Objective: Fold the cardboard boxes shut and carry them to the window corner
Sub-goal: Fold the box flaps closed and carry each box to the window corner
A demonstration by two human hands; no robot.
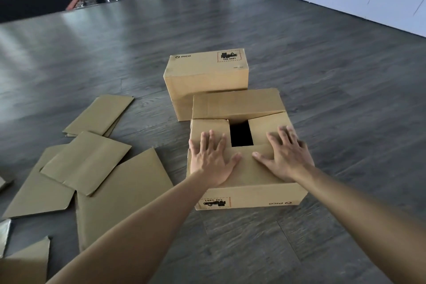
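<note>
Both hands, left hand and right hand, press flat with fingers spread on the near flap of the open box on the floor; best keep it pinned while lowering the far flap. Beyond stands a closed box.

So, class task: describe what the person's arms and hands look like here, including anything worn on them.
Both forearms are bare up to the frame edge, with no sleeves showing. The left hand and right hand wear no gloves, and no rings, watch or bracelets are visible. Fingernails look short and unpainted.
</note>
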